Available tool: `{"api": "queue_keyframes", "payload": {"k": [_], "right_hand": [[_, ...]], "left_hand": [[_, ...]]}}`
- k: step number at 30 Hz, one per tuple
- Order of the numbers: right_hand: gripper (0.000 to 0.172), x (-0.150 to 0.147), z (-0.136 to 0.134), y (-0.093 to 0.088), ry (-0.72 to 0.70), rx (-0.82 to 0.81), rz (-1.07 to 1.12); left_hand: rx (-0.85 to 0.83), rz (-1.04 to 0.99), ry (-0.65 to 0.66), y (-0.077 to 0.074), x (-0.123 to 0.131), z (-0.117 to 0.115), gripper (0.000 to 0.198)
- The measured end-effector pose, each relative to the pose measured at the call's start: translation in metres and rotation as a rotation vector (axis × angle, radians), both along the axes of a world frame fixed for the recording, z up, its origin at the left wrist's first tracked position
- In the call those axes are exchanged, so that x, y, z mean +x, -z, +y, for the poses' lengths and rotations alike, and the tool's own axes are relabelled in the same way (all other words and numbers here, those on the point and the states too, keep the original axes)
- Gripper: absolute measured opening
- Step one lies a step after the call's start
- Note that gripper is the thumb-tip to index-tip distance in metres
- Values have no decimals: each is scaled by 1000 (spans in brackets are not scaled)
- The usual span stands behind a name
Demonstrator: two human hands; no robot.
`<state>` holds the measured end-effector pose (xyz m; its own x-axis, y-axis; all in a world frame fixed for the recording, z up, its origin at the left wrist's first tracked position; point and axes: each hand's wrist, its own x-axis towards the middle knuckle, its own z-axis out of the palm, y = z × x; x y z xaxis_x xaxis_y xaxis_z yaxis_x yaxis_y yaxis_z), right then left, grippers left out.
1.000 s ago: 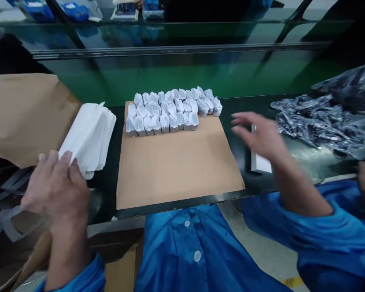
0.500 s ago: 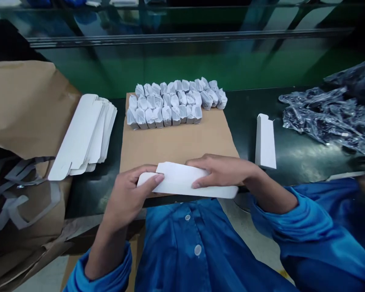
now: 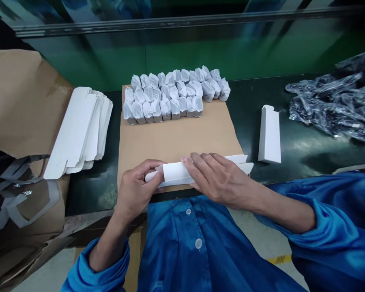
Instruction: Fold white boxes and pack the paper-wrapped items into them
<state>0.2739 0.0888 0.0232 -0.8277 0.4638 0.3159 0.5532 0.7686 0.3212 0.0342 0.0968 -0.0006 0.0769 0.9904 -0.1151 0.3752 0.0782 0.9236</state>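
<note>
Between my hands is a long white carton [image 3: 174,172], opened out to a box shape with flaps standing out at both ends. My left hand [image 3: 139,187] pinches its left end, thumb in front and fingers behind. Over its right half lies my right hand [image 3: 217,176], fingers wrapped across the top; its thumb is mostly hidden. The carton is held above the near edge of a brown cardboard sheet [image 3: 179,140]. At the back of that sheet stand rows of small items in whitish wrapping [image 3: 166,108], several to a row.
Left of the sheet lies a stack of flat white cartons [image 3: 76,129], next to a brown paper-lined container [image 3: 15,101] with grey strips. A formed white box [image 3: 269,136] stands at right, with clear plastic bags [image 3: 334,107] beyond it. A green panel [image 3: 182,56] closes off the back.
The flat carton has been squared open into a box shape. My right hand has rolled over its top, fingers now across it, while my left hand keeps the left end.
</note>
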Motion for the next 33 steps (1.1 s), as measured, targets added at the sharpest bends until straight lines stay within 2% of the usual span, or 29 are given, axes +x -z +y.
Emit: {"api": "queue_keyframes", "payload": {"k": [3, 5, 7, 9, 10, 12, 14, 16, 17, 18, 20, 23, 26, 28, 30, 32, 33], "right_hand": [[32, 0, 0, 1, -10, 55, 22], [30, 5, 6, 3, 69, 1, 106], [36, 7, 13, 7, 244, -26, 247], [44, 2, 14, 14, 417, 13, 393], [45, -3, 12, 19, 447, 33, 445], [46, -16, 2, 25, 385, -18, 495], [54, -25, -9, 26, 226, -250, 509], [62, -27, -13, 22, 129, -560, 605], [62, -25, -12, 18, 126, -681, 689], [59, -22, -8, 14, 127, -763, 778], [43, -16, 4, 7, 103, -818, 926], [24, -10, 25, 1, -40, -946, 949], [21, -8, 42, 0, 90, -1101, 1209], [29, -9, 51, 1, 186, -1231, 1404], [39, -13, 56, 1, 175, -1424, 1434], [38, -18, 55, 2, 122, -1577, 1366], [35, -21, 53, 2, 102, -1601, 1346]], "left_hand": [[101, 67, -69, -1, -2, 4, 7], [113, -93, -69, -2, -4, 1, 22], [247, -273, -149, -2, 0, -8, 41], [435, -355, -206, 2, 15, -20, 50], [487, -355, -196, 4, 26, -25, 56], [476, -308, -164, 10, 49, -30, 74], [438, -191, -257, 13, 64, -26, 81], [436, -42, -333, 14, 66, -18, 69], [440, 19, -304, 13, 64, -14, 63], [443, 58, -241, 13, 60, -11, 57], [471, 80, -136, 11, 51, -9, 49], [474, 68, -83, 10, 44, -11, 38], [381, 87, -30, 9, 44, -14, 31], [355, 112, 8, 8, 45, -14, 28], [390, 143, 39, 8, 48, -13, 26], [449, 174, 48, 11, 49, -12, 27], [475, 185, 40, 13, 50, -11, 30]]}}
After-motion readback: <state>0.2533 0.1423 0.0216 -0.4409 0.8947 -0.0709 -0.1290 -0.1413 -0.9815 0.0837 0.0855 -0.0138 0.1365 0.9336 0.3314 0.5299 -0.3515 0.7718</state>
